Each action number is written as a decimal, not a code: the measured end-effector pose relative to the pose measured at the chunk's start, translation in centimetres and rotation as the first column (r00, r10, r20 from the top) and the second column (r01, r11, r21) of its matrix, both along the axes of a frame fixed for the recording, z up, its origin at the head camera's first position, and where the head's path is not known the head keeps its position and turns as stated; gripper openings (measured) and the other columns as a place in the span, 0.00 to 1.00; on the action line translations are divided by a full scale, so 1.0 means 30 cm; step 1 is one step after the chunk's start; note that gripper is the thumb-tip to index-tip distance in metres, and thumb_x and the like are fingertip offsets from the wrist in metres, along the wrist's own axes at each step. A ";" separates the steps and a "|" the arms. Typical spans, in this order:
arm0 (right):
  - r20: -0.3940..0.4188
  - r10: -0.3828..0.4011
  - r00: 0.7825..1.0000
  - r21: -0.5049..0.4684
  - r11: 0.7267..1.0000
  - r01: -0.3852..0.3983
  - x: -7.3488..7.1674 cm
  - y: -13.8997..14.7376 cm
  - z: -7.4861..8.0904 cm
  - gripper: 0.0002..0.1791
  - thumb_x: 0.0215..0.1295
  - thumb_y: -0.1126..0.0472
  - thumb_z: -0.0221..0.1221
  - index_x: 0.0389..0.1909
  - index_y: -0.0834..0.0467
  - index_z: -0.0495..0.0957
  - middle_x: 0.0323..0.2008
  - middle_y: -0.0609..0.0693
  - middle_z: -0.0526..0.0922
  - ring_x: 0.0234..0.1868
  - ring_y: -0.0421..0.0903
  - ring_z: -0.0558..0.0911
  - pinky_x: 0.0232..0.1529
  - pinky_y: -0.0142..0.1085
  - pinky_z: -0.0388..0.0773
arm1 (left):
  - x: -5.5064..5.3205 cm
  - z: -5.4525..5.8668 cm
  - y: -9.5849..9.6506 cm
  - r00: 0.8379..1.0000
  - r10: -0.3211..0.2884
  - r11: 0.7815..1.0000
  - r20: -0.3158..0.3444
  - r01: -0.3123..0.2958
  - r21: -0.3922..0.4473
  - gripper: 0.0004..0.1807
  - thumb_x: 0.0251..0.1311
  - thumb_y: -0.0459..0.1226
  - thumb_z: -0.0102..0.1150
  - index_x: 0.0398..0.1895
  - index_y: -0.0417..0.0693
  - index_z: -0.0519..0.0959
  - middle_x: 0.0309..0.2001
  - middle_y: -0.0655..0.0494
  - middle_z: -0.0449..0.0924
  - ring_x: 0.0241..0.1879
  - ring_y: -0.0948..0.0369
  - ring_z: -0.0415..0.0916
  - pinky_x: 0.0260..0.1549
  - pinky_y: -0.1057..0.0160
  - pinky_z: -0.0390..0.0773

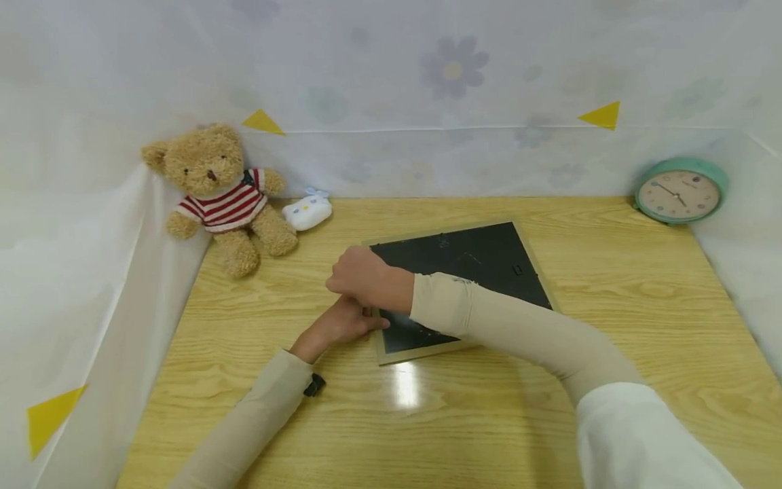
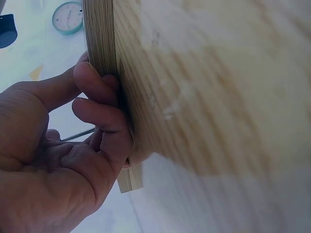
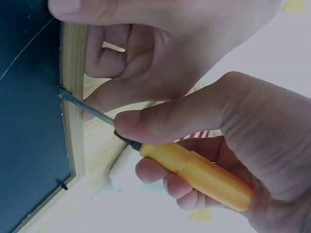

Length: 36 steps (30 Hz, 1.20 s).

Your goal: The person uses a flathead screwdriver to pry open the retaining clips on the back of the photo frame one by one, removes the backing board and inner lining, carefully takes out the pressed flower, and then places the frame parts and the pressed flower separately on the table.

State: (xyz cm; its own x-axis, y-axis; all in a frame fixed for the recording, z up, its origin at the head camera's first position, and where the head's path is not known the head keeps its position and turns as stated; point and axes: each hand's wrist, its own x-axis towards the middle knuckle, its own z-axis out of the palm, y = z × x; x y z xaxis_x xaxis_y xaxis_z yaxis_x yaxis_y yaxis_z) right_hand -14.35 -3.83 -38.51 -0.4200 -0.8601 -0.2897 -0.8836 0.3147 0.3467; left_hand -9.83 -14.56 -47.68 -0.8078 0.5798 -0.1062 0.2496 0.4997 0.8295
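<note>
Wooden table beneath fingers | screwdriver gripped by right hand | frame pinched by left hand | presumably stiff, best edge-held

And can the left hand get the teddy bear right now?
Probably, if it lets go first: the left hand is holding the frame by its edge. Nothing seems to block the way to the teddy bear.
</note>
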 end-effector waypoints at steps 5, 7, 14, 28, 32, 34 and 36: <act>0.024 -0.040 0.999 0.024 0.999 0.040 -0.007 0.026 0.010 0.04 0.70 0.58 0.63 0.40 0.46 0.85 0.29 0.45 0.84 0.22 0.39 0.68 0.29 0.32 0.70 | 0.000 0.005 -0.001 0.999 0.019 0.999 0.032 -0.018 -0.042 0.12 0.64 0.37 0.66 0.43 0.39 0.77 0.11 0.57 0.71 0.13 0.63 0.70 0.22 0.65 0.72; 0.038 -0.069 0.997 0.027 0.997 0.068 -0.011 0.047 0.013 0.05 0.70 0.57 0.62 0.42 0.46 0.85 0.32 0.46 0.85 0.26 0.40 0.75 0.33 0.33 0.75 | 0.000 0.008 -0.001 0.995 0.046 0.997 0.089 -0.040 -0.060 0.19 0.64 0.38 0.66 0.52 0.38 0.74 0.12 0.54 0.74 0.13 0.61 0.73 0.22 0.65 0.73; 0.144 -0.212 0.967 0.015 0.977 0.212 -0.036 0.138 0.026 0.09 0.72 0.59 0.59 0.50 0.51 0.83 0.37 0.49 0.84 0.33 0.44 0.81 0.31 0.34 0.75 | -0.002 0.019 0.002 0.968 0.119 0.990 0.221 -0.097 -0.105 0.52 0.64 0.41 0.68 0.78 0.33 0.43 0.16 0.53 0.79 0.14 0.60 0.74 0.19 0.64 0.70; 0.624 -0.326 0.710 -0.315 0.727 0.610 -0.131 0.516 0.021 0.14 0.73 0.52 0.59 0.50 0.57 0.79 0.42 0.50 0.84 0.36 0.44 0.82 0.41 0.43 0.80 | -0.022 0.033 -0.021 0.951 0.102 0.987 0.291 -0.062 -0.145 0.60 0.63 0.55 0.64 0.78 0.30 0.36 0.26 0.55 0.82 0.22 0.62 0.75 0.26 0.63 0.73; 0.709 -0.287 0.644 -0.403 0.584 0.704 -0.172 0.705 -0.007 0.11 0.72 0.56 0.60 0.47 0.59 0.79 0.40 0.52 0.84 0.35 0.47 0.81 0.39 0.44 0.77 | -0.039 0.060 -0.046 0.961 0.118 0.980 0.251 -0.073 -0.183 0.52 0.70 0.60 0.52 0.78 0.33 0.44 0.36 0.52 0.84 0.30 0.60 0.79 0.35 0.59 0.77; 0.731 -0.299 0.613 -0.423 0.506 0.752 -0.194 0.806 -0.023 0.10 0.72 0.56 0.61 0.45 0.59 0.79 0.38 0.52 0.83 0.34 0.47 0.79 0.37 0.43 0.75 | -0.057 0.076 -0.054 0.975 0.149 0.966 0.164 -0.108 -0.233 0.47 0.72 0.61 0.47 0.77 0.35 0.51 0.42 0.49 0.84 0.34 0.58 0.80 0.39 0.55 0.78; 0.738 -0.331 0.588 -0.439 0.427 0.791 -0.218 0.902 -0.035 0.10 0.72 0.57 0.61 0.45 0.60 0.79 0.37 0.53 0.82 0.35 0.48 0.79 0.36 0.43 0.74 | -0.084 0.088 -0.061 0.988 0.147 0.935 -0.036 -0.151 -0.322 0.42 0.73 0.60 0.45 0.74 0.34 0.59 0.45 0.45 0.84 0.38 0.54 0.82 0.41 0.51 0.80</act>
State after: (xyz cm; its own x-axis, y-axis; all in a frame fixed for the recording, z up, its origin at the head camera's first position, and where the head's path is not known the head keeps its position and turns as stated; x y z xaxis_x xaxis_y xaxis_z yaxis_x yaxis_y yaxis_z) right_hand -20.88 23.24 -39.56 -0.8777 -0.4722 -0.0814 -0.3299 0.7188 -0.6120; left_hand -12.36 -16.37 -45.04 -0.8845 0.3888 -0.2578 0.1603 0.7724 0.6146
